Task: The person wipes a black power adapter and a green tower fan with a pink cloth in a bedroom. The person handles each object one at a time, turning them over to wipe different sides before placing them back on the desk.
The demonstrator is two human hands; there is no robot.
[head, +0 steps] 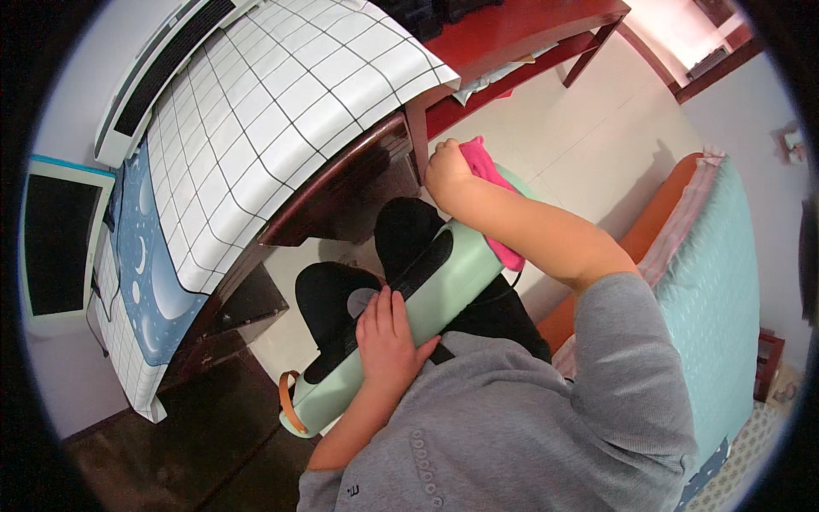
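A long mint-green appliance (441, 288) with black panels and a tan strap loop at its lower-left end lies slantwise across black-clad legs. My left hand (390, 339) rests over its middle, fingers together across the black part and thumb along the near side. A bright pink cloth (483, 169) drapes over the appliance's far right end. There my right hand (448, 176) has curled fingers at the cloth's edge; its palm side is hidden. A thin dark cord hangs near that end.
A table with a white grid-pattern cloth (275, 89) stands ahead and left, bearing a blue mat (141, 256) and a white slatted device (160, 77). A monitor (61, 243) is at far left. A red wooden table (512, 38) stands beyond. A light-blue cushion (710, 307) is at right.
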